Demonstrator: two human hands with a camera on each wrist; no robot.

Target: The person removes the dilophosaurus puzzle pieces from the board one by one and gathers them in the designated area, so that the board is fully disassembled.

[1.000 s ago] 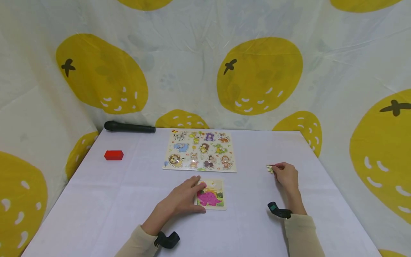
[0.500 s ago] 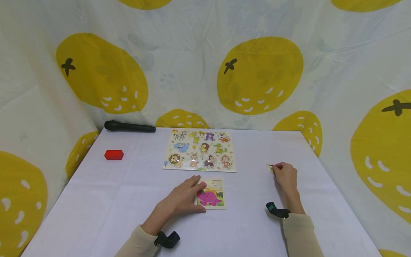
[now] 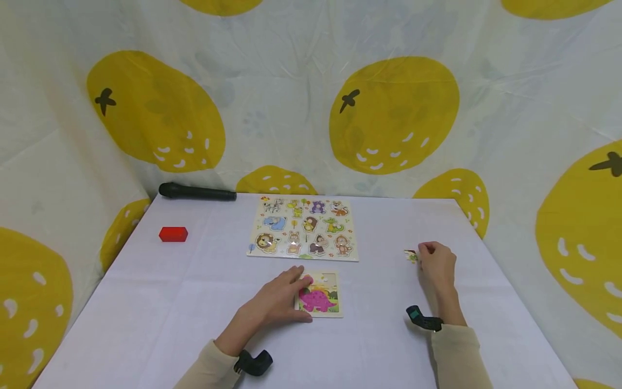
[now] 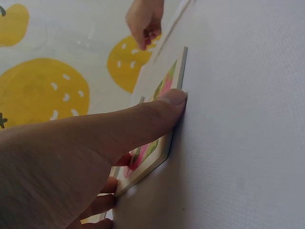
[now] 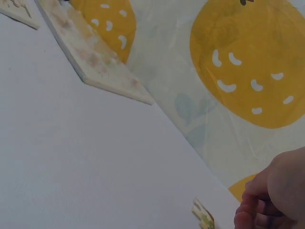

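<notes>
A small square puzzle (image 3: 318, 300) with a pink dinosaur lies flat near the middle of the table. My left hand (image 3: 272, 297) holds it from the left, thumb along the near edge and fingers over the far left part, which they hide. In the left wrist view the thumb (image 4: 171, 98) presses against the puzzle's edge. To the right, a small jigsaw piece (image 3: 410, 256) with green and dark printing lies on the table. My right hand (image 3: 437, 265) is just right of that piece, its fingers loosely curled with nothing seen between them. The right wrist view shows the piece (image 5: 204, 214) apart from the fingers.
Behind the small puzzle lies a larger animal puzzle board (image 3: 302, 228). A red block (image 3: 173, 234) sits at the left, and a black microphone (image 3: 196, 192) lies along the back left edge. A fruit-patterned curtain (image 3: 282, 108) hangs behind the white table (image 3: 121, 324).
My right hand has let go of the jigsaw piece and shifted slightly right, leaving it on the table. My left hand and the dinosaur puzzle have stayed in place.
</notes>
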